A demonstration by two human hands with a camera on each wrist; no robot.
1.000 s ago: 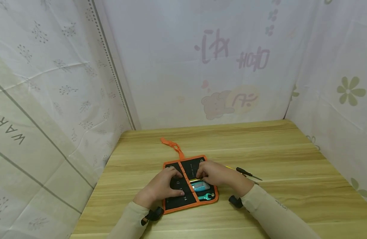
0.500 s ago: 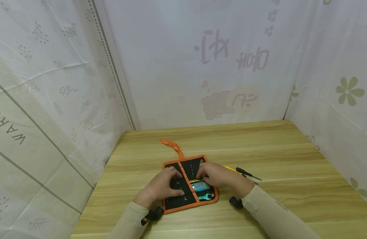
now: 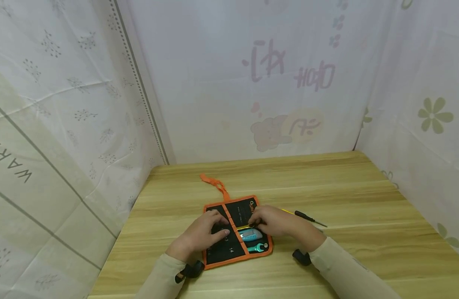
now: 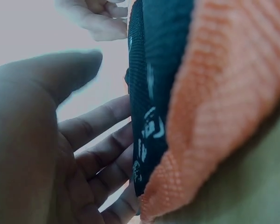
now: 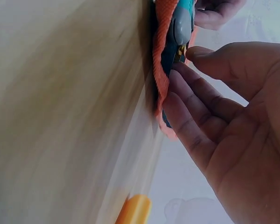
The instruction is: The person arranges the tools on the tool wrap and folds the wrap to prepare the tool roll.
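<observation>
A black tool pouch with orange trim lies spread on the table, printed with numbers. My left hand rests on its left panel; in the left wrist view its fairly straight fingers touch the black fabric. At the right panel my right hand pinches the end of a slim yellow tool, whose other end is hidden in a pocket. Thumb and index finger lie at that dark-and-gold end in the right wrist view. A light-blue utility knife and a teal wrench sit in neighbouring pockets.
A black-handled screwdriver lies on the table right of the pouch, beside a yellow-handled tool partly behind my right hand. An orange tie strap trails from the pouch's far edge. Patterned curtains stand behind and beside the table.
My right hand has shifted slightly right, and more of the slim yellow tool shows. The left thumb has moved slightly up the panel, still resting on the pouch.
</observation>
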